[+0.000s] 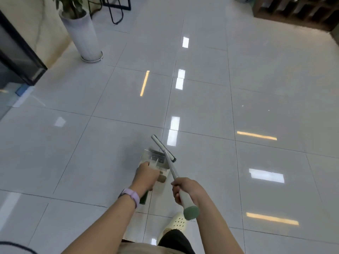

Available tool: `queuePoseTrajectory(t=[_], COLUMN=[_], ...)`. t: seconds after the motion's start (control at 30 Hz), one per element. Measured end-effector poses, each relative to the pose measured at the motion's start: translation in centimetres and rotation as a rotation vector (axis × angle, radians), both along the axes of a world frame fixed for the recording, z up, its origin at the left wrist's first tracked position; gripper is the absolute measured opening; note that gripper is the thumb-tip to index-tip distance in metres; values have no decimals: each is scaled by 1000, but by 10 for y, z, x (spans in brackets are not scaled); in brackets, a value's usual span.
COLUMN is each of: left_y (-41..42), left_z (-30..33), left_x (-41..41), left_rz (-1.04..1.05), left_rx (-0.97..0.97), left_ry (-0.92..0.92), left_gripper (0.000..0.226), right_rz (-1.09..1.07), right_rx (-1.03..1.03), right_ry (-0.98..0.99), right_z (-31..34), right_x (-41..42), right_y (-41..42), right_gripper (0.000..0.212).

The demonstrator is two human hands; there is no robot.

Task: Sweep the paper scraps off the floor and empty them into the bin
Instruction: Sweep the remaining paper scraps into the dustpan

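Your right hand (185,191) curls round the broom (170,162) handle; your left hand (145,177) grips the dustpan (153,158), its fingers wrapped around the handle, above the tiled floor (110,134).

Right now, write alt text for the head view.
A person's left hand grips a dustpan while the right hand holds a broom by its handle, over a glossy tiled floor. A tall white planter stands far left.
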State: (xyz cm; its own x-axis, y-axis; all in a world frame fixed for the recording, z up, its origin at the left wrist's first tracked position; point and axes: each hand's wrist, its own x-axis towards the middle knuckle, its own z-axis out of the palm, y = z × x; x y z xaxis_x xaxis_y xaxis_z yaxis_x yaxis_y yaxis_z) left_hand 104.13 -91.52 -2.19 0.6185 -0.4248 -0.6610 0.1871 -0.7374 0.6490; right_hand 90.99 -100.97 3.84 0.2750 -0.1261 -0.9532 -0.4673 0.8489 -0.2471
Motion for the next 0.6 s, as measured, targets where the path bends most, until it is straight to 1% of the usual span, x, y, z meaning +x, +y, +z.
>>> queuePoseTrajectory(t=[0.07, 0.17, 0.23, 0.37, 0.5, 0.6], left_y=[-36, -88, -124, -193, -275, -349], left_z=[23, 58, 82, 127, 179, 241], left_x=[4, 15, 24, 52, 118, 190], left_rz=[94, 202, 214, 235, 223, 176], left_rx=[-59, -142, -206, -400, -585, -732], left_ry=[-18, 0, -16, -67, -125, -210], left_gripper=[11, 12, 12, 14, 15, 15], right_rz=[36, 74, 56, 74, 109, 80], right_rx=[-40, -124, -165, -295, -457, -600], right_ry=[-6, -47, -98, -193, -296, -404], right_z=[16, 44, 68, 125, 196, 268], right_x=[0, 9, 22, 65, 129, 195], right_y=[-39, -97, -134, -205, -299, -371], right_gripper=[7, 5, 5, 6, 11, 15])
